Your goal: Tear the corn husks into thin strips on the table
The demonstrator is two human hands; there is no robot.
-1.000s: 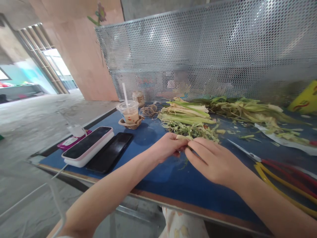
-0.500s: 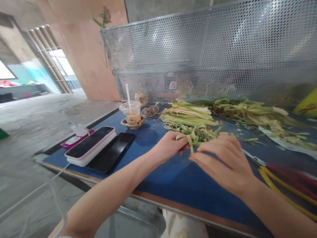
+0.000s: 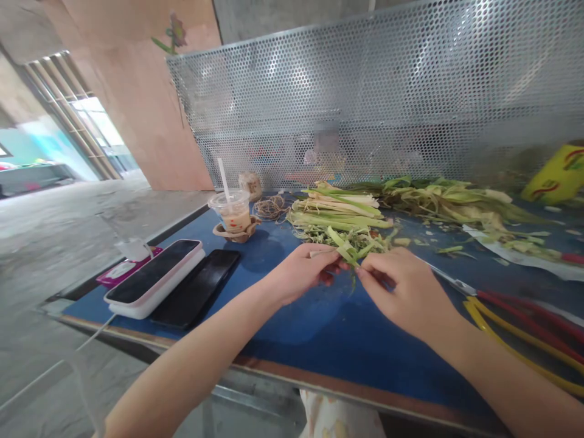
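Over the blue table [image 3: 319, 340], my left hand [image 3: 298, 274] is closed on a pale stalk [image 3: 329, 251] held level. My right hand [image 3: 406, 292] pinches the green leaf strips [image 3: 349, 250] at the stalk's right end, fingertips almost touching the left hand's. Just beyond the hands lie green trimmings [image 3: 347, 236] and a stack of peeled stalks [image 3: 340, 210].
A heap of husks [image 3: 451, 204] lies at the back right. Scissors with red and yellow handles [image 3: 511, 304] rest right of my hands. Two phones [image 3: 155, 277], [image 3: 201, 289], a plastic drink cup [image 3: 232, 213], a twine coil [image 3: 270, 207] and a perforated metal screen [image 3: 387, 91] stand left and behind.
The green strips have come away from the stalk and now stick up between my hands. My right hand went from flat over the stalk to pinching its end.
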